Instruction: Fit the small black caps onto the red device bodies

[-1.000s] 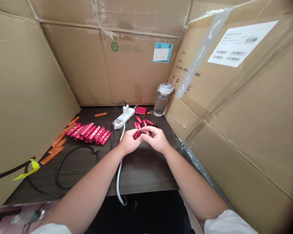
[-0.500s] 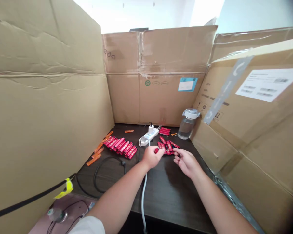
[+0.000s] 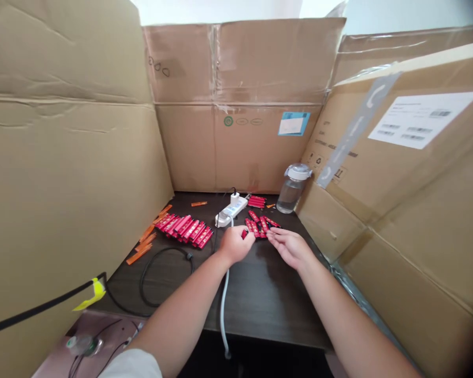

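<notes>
My left hand (image 3: 236,244) is closed around a small red stick with a dark end (image 3: 244,233), shaped like a lighter; most of it is hidden by the fingers. To its right, my right hand (image 3: 290,247) has its fingers stretched out at the near edge of a loose pile of similar red sticks (image 3: 263,224). Its fingertips seem to touch the pile, and nothing shows in its grasp. A larger heap of red sticks with printed labels (image 3: 185,229) lies on the left of the dark table (image 3: 275,304).
A white power strip (image 3: 230,211) with a plug stands behind my left hand, its pale cable running to the front edge. Orange strips (image 3: 140,253), a black cable loop (image 3: 145,273), a water bottle (image 3: 293,190) and a row of red sticks (image 3: 256,201) lie around. Cardboard walls (image 3: 255,157) enclose the table.
The view has shifted, so everything sits slightly further left and higher. My right hand's fingers have straightened from a pinch. My left hand still holds the red stick, turned a little.
</notes>
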### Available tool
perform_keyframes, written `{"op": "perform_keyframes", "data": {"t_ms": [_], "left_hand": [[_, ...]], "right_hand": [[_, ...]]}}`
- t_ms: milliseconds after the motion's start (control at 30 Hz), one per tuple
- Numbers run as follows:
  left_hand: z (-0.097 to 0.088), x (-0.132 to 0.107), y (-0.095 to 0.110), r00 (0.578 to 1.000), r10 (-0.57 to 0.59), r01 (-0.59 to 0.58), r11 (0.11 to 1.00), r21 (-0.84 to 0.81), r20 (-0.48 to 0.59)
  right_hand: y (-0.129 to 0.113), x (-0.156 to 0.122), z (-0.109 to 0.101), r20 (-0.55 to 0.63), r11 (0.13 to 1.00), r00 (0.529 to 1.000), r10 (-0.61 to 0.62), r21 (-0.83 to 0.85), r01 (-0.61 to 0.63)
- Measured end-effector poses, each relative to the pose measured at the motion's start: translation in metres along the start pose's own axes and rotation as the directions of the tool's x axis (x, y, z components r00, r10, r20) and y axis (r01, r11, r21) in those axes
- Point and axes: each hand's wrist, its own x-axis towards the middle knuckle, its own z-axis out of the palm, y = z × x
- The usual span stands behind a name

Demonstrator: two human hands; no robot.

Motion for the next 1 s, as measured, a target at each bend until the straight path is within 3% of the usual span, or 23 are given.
{"op": "perform_keyframes", "data": {"t_ms": [233,367,500,767,1000], "left_hand": [[-0.005,-0.005,0.010,0.986,0.163,-0.153,0.959,0.239,-0.020],[-0.005,-0.006,0.011,0.978,0.210,-0.200,0.928,0.315,0.003],[-0.004,-0.006,0.010,0.979,0.206,-0.196,0.921,0.336,0.006],[-0.002,-0.004,0.006,0.989,0.143,-0.147,0.944,0.297,0.035],[0.000,-0.003,0.005,0.993,0.095,-0.112,0.958,0.265,0.077]], "right_hand": [[-0.002,-0.011,0.004,0.213,0.998,0.977,-0.006,-0.066,0.020],[-0.002,-0.018,0.005,0.307,0.986,0.949,-0.063,-0.126,0.106],[-0.003,-0.024,0.008,0.368,0.980,0.927,-0.074,-0.143,0.135],[-0.010,-0.029,0.006,0.461,0.995,0.883,0.086,0.012,-0.103],[-0.011,-0.028,0.005,0.487,0.997,0.871,0.068,-0.005,-0.075]]}}
